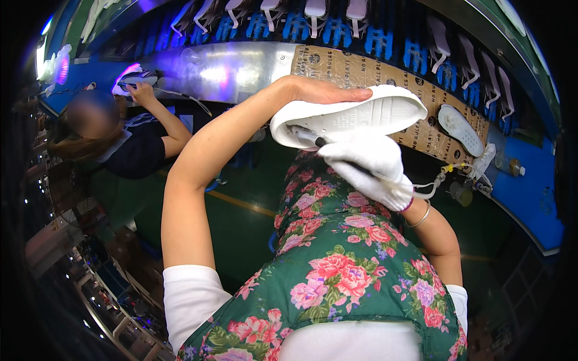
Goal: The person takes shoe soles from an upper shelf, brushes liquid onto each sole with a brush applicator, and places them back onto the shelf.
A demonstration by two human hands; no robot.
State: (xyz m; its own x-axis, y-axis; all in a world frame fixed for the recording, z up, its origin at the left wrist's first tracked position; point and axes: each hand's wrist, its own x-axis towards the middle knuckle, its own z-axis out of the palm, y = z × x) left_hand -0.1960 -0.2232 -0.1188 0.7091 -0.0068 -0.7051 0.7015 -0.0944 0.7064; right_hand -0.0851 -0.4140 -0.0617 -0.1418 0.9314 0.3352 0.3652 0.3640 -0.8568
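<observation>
A white moulded shoe sole [385, 114] is raised in front of me, tilted so its hollow inner side faces me. My left hand [331, 93], bare, grips it along the far edge, with the thumb stretched along the rim and the other fingers hidden behind. My right hand [367, 165], in a white knit glove, is closed round a brush-like tool [320, 142] with a black collar. Its pale tip reaches into the left end of the sole. Most of the tool's handle is hidden by the glove. A pale tube [427, 191] runs from beside the right wrist.
Brown cardboard [337, 63] covers part of the bench, with a worn shoe-shaped piece [460, 129] on it. A bottle [509, 165] lies at the right. Blue racks [295, 27] carrying pale straps line the back. A co-worker [138, 144] handles a shoe [135, 78] at left.
</observation>
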